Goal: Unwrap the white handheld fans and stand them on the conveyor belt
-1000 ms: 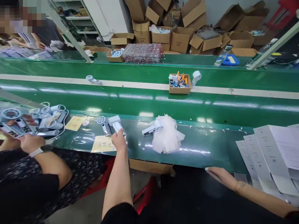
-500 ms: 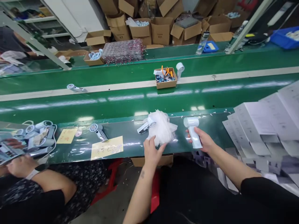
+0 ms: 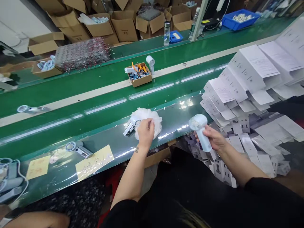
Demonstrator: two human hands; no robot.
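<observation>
My right hand (image 3: 212, 136) grips the handle of a light blue handheld fan (image 3: 203, 139), its round head up and tilted left, over the bench's front edge. On the bench lies a loose pile of thin white plastic bags (image 3: 156, 125). My left hand (image 3: 145, 133) is on this pile, fingers curled and pinched together on a bag; the fingertips are partly hidden. Against the pile's left side leans another handheld fan (image 3: 129, 128), touching the bags. Farther left, a third handheld fan (image 3: 79, 149) rests beside a yellow paper note with handwriting (image 3: 95, 163).
A small carton of tools and parts (image 3: 140, 79) stands on the green conveyor, with an upright fan (image 3: 151, 63) beside it. Folded white printed boxes (image 3: 237, 91) crowd the right side. At the lower left are several fans (image 3: 10, 183) and a co-worker's arm (image 3: 35, 218).
My left hand has closed its spread fingers on the bag pile. The fan in my right hand has turned and tilted. The view has swung right, showing more of the white boxes.
</observation>
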